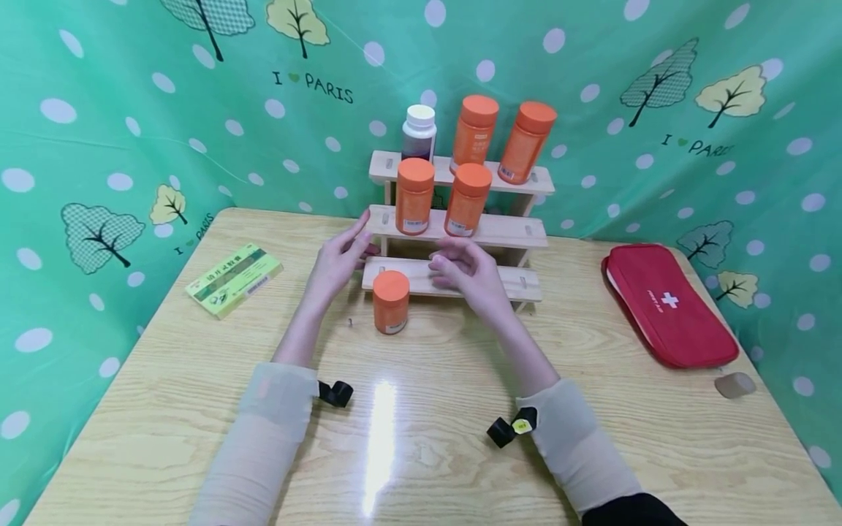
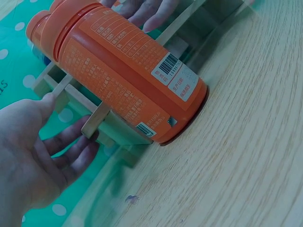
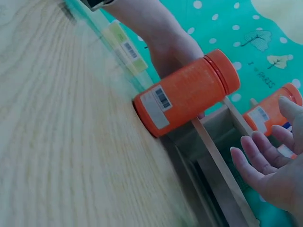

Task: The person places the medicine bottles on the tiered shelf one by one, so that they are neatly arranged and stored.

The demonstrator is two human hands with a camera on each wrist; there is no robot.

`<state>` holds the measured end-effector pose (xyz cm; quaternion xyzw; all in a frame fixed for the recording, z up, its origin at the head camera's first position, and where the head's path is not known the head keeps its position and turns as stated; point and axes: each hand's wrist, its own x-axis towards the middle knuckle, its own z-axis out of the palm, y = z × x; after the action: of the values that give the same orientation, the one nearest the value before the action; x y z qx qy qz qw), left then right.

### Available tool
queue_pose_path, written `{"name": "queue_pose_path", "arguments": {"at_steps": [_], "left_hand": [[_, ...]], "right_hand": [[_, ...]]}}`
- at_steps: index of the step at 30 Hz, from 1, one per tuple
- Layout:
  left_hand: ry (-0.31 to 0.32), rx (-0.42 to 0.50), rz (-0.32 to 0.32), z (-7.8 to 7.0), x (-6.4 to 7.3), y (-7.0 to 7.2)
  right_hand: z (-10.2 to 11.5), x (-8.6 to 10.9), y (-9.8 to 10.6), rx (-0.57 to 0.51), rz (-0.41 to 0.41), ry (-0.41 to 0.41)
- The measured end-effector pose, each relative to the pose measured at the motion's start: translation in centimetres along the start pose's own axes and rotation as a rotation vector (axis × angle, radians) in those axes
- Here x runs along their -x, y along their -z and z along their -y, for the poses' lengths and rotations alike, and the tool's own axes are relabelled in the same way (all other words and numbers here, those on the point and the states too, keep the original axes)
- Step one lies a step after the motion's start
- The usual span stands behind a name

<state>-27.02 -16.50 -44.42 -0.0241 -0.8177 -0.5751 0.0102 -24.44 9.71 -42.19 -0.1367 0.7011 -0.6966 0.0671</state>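
A light wooden three-step rack [image 1: 460,230] stands against the backdrop. My left hand [image 1: 335,263] is at its left end. In the left wrist view that hand's loosely bent fingers [image 2: 71,151] touch the lowest step's end, and the thumb is beside a higher step. My right hand [image 1: 470,274] hovers by the lowest step, holding nothing, fingers relaxed [image 3: 262,156]. An orange bottle [image 1: 391,303] stands on the table before the rack. Two orange bottles [image 1: 414,197] are on the middle step. The top step bears a white-capped bottle [image 1: 419,133] and two more orange bottles [image 1: 473,131].
At left lies a green-yellow box [image 1: 234,281]. A red first aid pouch [image 1: 671,307] is at right, with a small grey-brown object [image 1: 735,385] near it. The polka-dot backdrop [image 1: 316,161] hangs behind the wooden table [image 1: 427,438].
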Motion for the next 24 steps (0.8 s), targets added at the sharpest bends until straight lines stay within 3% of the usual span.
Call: {"name": "queue_pose_path", "arguments": {"at_steps": [15, 24], "left_hand": [[0.0, 0.002, 0.003, -0.2, 0.1, 0.1], [0.01, -0.012, 0.004, -0.1, 0.1, 0.0]], "right_hand": [[-0.2, 0.5, -1.8, 0.096, 0.115, -0.002], [-0.4, 0.9, -2.7, 0.221, 0.206, 0.004]]}}
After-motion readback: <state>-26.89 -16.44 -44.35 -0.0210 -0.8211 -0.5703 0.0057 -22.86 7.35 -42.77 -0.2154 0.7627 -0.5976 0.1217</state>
